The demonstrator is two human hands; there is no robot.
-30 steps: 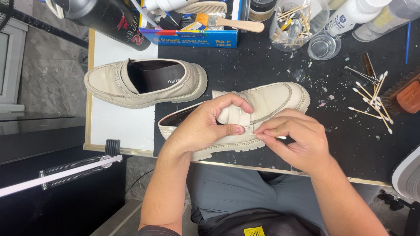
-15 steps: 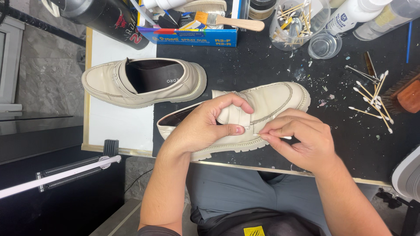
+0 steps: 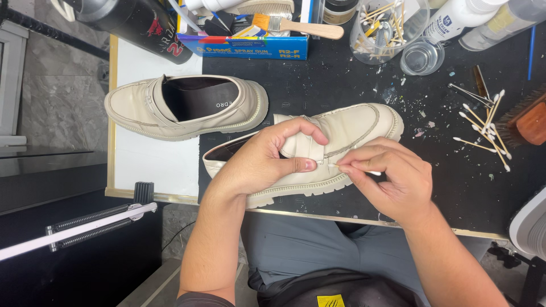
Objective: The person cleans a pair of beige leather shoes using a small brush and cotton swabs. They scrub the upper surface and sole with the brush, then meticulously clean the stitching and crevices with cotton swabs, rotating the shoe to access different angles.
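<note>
While our left hand (image 3: 267, 156) is pressing down on the strap of the cream shoe (image 3: 341, 136), we are keeping that shoe steady on its side on the dark mat (image 3: 352, 74), sole edge turned toward us so the seam under the strap is facing up. Our left fingers are clenched over the strap, thumb flat along the side. Our right hand (image 3: 392, 182) is pinching a cotton swab (image 3: 352, 169) between thumb and forefinger, its tip touching the shoe just beside the left thumbnail; held low like this, the swab is reaching into the narrow fold.

The shoe is lying near the close edge of the table (image 3: 142, 196), its sole just short of the rim. The second shoe (image 3: 142, 105) is standing upright farther off to the left, apart from the first. To the right, loose swabs (image 3: 483, 128) are lying scattered, with a brush (image 3: 526, 119) at the far right edge. The far side is crowded with a blue box (image 3: 250, 46), a paintbrush (image 3: 301, 25) and a clear cup (image 3: 421, 57), so open room is lying mostly between the shoe and the loose swabs.
</note>
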